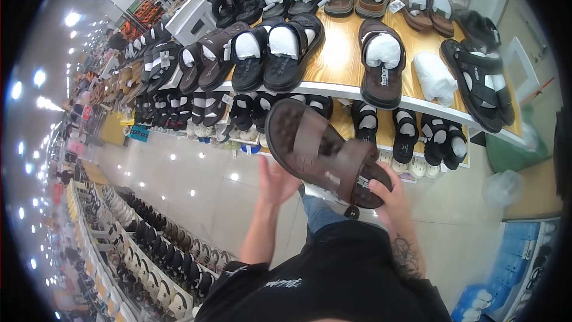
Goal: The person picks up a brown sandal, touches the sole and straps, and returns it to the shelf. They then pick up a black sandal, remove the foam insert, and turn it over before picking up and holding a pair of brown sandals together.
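A brown strapped sandal point(319, 155) hangs in front of me, insole up and toe pointing up and left. My right hand point(388, 194) grips it by the heel end, thumb over the insole and fingers beneath. My left hand point(277, 183) is beside the sandal's toe end, palm turned up, thumb raised apart; the other fingers are partly hidden by the sandal. On the shelf beyond stands a single brown sandal point(382, 86) stuffed with white paper. A loose wad of white paper point(434, 77) lies to its right.
The wooden display shelf point(335, 48) carries more paper-stuffed sandals, with black sandals point(405, 134) on a tier below. Black sandals point(476, 80) stand at its right end. Shoe racks point(173, 250) run along the lower left. Blue boxes point(512, 250) are at lower right, above the tiled floor point(196, 173).
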`<move>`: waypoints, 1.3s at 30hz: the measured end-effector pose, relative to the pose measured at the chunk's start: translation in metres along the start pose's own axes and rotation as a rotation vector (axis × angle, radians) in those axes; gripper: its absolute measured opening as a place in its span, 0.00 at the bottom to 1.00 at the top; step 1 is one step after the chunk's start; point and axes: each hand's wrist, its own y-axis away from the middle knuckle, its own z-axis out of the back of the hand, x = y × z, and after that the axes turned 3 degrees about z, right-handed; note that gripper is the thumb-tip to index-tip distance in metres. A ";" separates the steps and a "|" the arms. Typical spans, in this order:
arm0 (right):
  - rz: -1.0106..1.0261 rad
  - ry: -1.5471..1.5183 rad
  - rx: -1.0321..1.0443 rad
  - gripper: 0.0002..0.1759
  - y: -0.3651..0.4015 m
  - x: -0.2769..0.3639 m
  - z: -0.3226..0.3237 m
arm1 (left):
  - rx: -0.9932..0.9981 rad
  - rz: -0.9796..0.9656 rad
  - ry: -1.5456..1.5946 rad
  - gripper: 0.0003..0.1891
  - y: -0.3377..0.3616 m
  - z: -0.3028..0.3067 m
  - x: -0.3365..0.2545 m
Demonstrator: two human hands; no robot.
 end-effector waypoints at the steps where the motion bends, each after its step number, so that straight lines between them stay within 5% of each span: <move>1: -0.059 -0.170 -0.051 0.24 0.003 -0.009 -0.012 | 0.096 -0.047 0.294 0.46 0.002 -0.006 0.015; 2: -0.102 -0.246 -0.038 0.25 0.006 -0.015 -0.026 | -0.254 -0.045 -0.083 0.44 0.005 -0.024 0.024; 3: -0.139 -0.280 -0.019 0.25 0.010 -0.021 -0.036 | -0.306 -0.126 0.119 0.42 -0.004 -0.040 0.034; 5: -0.132 -0.171 0.039 0.26 0.015 -0.034 -0.039 | -0.064 -0.143 0.250 0.42 -0.019 -0.063 0.022; 6: -0.150 0.108 0.074 0.26 0.017 -0.030 -0.036 | -0.065 -0.147 0.244 0.42 -0.021 -0.068 0.016; 9: -0.108 0.302 0.098 0.26 0.028 -0.012 -0.048 | -0.044 -0.166 0.305 0.43 -0.022 -0.070 0.004; 10: 0.002 0.772 0.120 0.21 0.029 0.000 -0.045 | -0.008 -0.163 0.351 0.44 -0.023 -0.066 0.002; 11: 0.003 0.772 0.120 0.21 0.033 0.010 -0.046 | 0.030 -0.161 0.399 0.44 -0.025 -0.065 0.002; 13: 0.425 1.304 0.096 0.15 0.041 0.028 -0.051 | -0.028 -0.186 0.388 0.45 -0.027 -0.070 0.001; 14: 0.430 1.305 0.100 0.15 0.041 0.036 -0.056 | -0.025 -0.168 0.341 0.47 -0.027 -0.070 0.002; 16: 1.121 1.487 0.333 0.15 0.030 0.047 -0.072 | -0.044 -0.166 0.270 0.49 -0.028 -0.075 0.000; 21: 1.076 1.620 0.588 0.20 0.004 0.019 -0.075 | -0.200 -0.070 0.278 0.47 -0.022 -0.067 0.010; 23: 0.969 1.658 0.543 0.21 -0.003 0.008 -0.074 | -0.406 -0.104 0.227 0.35 -0.020 -0.065 0.019; 25: 1.063 1.592 0.468 0.22 -0.014 0.015 -0.095 | -0.452 -0.105 0.250 0.33 -0.014 -0.070 0.018; 31: 0.923 1.690 0.513 0.24 -0.017 -0.012 -0.086 | -0.123 -0.134 -0.042 0.54 -0.004 -0.076 0.001; 33: 0.627 1.672 0.709 0.24 -0.019 0.002 -0.096 | -0.181 -0.142 0.022 0.54 -0.007 -0.081 0.001; 34: 0.999 1.612 0.589 0.25 -0.025 0.009 -0.111 | -0.116 -0.157 0.055 0.53 -0.007 -0.083 -0.004; 39: 1.062 1.436 0.357 0.26 -0.017 0.020 -0.131 | -0.006 -0.210 0.045 0.54 -0.008 -0.107 -0.016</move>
